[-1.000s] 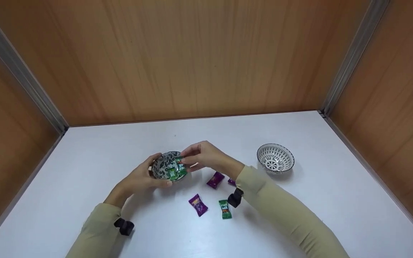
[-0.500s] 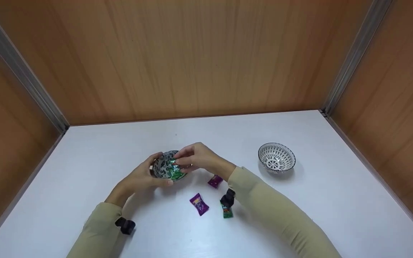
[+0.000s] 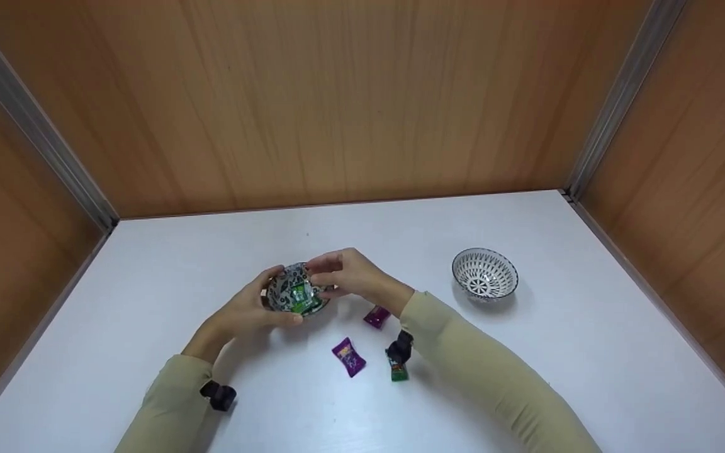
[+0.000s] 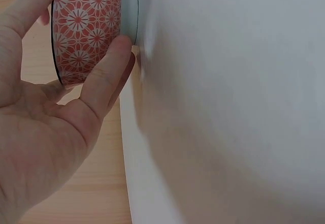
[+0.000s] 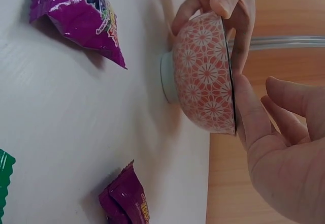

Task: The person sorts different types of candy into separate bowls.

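My left hand (image 3: 246, 311) grips a small bowl (image 3: 279, 288), thumb on the near side and fingers on the far side. Black-and-white patterning covers its inside; red with white flowers shows on its outer wall (image 4: 84, 23) in the left wrist view. Green-wrapped candies (image 3: 301, 301) lie in the bowl, too bunched to count. Over the right rim is my right hand (image 3: 353, 274), its fingers loosely bent and apart. In the right wrist view its thumb touches the dark rim, and nothing shows between thumb and fingers; part of the hand's inner side is hidden.
Two purple-wrapped candies, one nearer the front (image 3: 348, 357) and one by the right wrist (image 3: 376, 316), lie on the white table (image 3: 312, 409). A green candy (image 3: 399, 372) is partly covered by the wrist camera. A second black-and-white bowl (image 3: 484, 275) stands right. Wooden panels (image 3: 362, 107) enclose the table.
My right hand moved left over the bowl with a green candy and let it go; the candy now lies inside. My left hand has kept its grip on the bowl.
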Demonstrator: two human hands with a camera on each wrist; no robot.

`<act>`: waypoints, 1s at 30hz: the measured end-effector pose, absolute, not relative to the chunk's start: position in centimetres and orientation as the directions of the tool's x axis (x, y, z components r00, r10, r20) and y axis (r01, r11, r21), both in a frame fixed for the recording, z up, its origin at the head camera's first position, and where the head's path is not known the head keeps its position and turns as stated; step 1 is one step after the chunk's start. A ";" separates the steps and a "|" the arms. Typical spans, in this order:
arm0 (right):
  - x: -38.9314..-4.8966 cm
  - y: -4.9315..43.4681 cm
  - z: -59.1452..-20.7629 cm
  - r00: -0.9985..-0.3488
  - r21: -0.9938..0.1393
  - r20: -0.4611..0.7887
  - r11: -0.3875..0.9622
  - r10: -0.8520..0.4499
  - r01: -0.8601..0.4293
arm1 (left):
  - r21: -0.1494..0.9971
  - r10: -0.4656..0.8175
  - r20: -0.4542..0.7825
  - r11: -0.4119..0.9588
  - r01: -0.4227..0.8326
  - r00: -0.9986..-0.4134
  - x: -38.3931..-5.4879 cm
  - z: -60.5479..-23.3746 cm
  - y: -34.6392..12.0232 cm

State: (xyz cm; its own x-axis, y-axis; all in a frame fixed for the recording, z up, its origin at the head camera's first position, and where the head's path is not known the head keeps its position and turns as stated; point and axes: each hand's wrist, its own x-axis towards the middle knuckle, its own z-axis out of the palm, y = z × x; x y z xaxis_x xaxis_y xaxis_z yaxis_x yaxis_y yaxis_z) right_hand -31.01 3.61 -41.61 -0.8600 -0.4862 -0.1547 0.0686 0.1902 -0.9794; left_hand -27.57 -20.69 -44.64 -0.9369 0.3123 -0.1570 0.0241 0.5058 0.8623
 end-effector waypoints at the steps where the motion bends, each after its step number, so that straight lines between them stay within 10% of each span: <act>1: -31.0 3.6 -41.6 -0.857 -0.980 -0.156 0.187 -0.491 0.071 | 0.866 0.313 -0.159 0.500 0.020 -0.937 -27.5 -44.6 -20.7; 30: -29.5 8.7 -40.5 -0.767 -0.954 -0.112 0.284 -0.632 -0.093 | 0.853 0.314 -0.155 0.521 0.034 -0.937 -27.5 -44.7 -20.4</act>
State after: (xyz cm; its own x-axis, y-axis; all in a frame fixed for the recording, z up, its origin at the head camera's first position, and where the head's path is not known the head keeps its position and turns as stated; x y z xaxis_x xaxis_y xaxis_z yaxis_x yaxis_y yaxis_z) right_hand -29.46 8.67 -40.47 -0.7671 -0.6315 -0.1125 -0.0935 0.2835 -0.9544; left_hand -27.49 -20.38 -44.68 -0.9365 0.3145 -0.1549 0.0341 0.5214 0.8526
